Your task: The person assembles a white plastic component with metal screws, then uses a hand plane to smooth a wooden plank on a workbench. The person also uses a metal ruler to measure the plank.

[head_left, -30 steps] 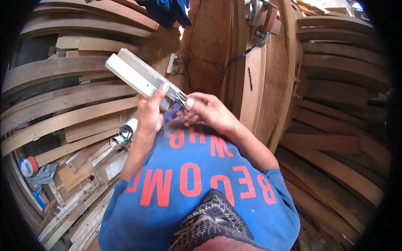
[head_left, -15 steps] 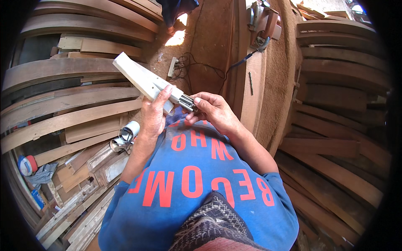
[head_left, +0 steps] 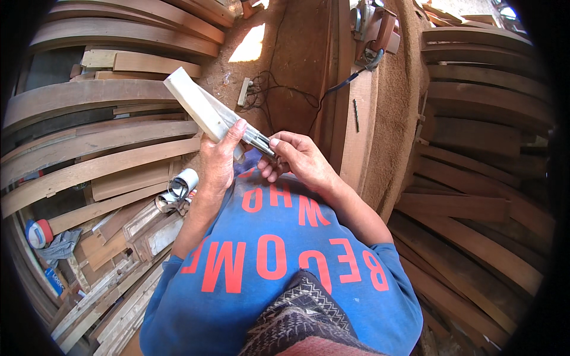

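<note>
My left hand is closed round a long white case, thumb on top, holding it tilted in front of my stomach. Several slim silvery metal rods stick out of the case's near end; they look like drill bits, but their tips are partly hidden. With thumb and fingers, my right hand pinches the outer ends of these rods. A dark spiral drill bit lies by itself on the wooden plank to the right.
A corded power tool stands at the plank's far end, its cable trailing left. A white power strip lies on the dusty floor. Curved boards are stacked left, more boards right. A white cylinder sits near my left forearm. Someone's foot shows at the top.
The white case has rolled in my left hand, so the metal rods show along more of their length. My right hand stays at their ends. The other person has moved away, toward the top edge.
</note>
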A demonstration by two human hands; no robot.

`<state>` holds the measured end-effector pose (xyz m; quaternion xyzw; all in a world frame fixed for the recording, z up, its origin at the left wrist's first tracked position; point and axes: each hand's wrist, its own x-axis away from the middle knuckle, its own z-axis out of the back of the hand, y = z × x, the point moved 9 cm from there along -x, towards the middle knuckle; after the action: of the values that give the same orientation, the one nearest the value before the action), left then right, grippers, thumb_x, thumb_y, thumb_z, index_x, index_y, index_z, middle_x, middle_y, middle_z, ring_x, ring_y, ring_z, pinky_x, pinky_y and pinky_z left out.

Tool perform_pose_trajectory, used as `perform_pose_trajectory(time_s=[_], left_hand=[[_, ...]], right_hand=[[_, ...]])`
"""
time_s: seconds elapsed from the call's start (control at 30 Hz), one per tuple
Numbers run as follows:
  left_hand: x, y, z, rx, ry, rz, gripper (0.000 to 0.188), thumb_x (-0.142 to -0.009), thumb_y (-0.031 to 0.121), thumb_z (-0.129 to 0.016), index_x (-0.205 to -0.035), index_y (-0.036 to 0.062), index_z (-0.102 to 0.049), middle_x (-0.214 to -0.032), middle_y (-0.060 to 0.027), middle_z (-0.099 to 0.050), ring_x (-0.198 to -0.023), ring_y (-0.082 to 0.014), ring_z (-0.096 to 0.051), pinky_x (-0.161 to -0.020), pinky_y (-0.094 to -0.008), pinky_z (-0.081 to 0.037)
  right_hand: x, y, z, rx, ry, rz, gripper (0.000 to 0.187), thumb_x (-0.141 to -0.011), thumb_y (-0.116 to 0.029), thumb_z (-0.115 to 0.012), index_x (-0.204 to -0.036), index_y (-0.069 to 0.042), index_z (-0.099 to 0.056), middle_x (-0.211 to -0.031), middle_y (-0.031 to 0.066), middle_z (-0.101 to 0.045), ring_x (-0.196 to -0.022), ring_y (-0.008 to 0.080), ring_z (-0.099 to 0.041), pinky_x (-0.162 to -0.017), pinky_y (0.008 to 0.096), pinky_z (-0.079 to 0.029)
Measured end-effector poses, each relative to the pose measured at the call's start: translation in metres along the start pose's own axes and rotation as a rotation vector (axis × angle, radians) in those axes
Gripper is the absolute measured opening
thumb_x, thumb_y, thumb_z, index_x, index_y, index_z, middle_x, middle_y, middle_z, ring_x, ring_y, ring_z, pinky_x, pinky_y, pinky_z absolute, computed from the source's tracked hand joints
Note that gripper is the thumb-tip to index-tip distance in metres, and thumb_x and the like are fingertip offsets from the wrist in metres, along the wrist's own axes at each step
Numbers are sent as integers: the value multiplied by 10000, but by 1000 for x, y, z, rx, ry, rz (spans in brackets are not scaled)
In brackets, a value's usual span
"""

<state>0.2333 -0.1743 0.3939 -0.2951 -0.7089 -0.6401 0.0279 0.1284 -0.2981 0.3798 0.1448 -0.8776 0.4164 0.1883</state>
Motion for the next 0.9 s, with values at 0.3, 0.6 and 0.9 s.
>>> perform_pose_trajectory(time_s=[0.3,0.6,0.9], left_hand=[[3,16,-8,-86,23,-105,236,-967,164,-756,-1099,0,-649,-914,-61,-690,-819,-142,-668,-722,-304,-552],[-14,17,-20,207,-167,-14,586,-996,115,-692,-1484,-51,-414,-1115,-199,-716,-972,-237,-716,-864,-375,-604],[-19,14,-7,87,-101,-62,606,-1003,218,-710,-1478,-15,-415,-1134,-196,-684,-1018,-278,-715,-899,-419,-605]], right_hand=[[-4,-11,-5,147,51,118,396,-1066,-240,-623,-1338,48,-606,-1008,108,-714,-825,159,-704,-738,296,-609],[-4,5,0,-159,0,-34,345,-1077,-190,-603,-1343,29,-595,-1005,90,-709,-803,122,-669,-733,272,-584],[7,6,-1,-204,-6,-99,312,-1101,-192,-524,-1320,21,-590,-1006,105,-716,-781,113,-652,-707,256,-574]])
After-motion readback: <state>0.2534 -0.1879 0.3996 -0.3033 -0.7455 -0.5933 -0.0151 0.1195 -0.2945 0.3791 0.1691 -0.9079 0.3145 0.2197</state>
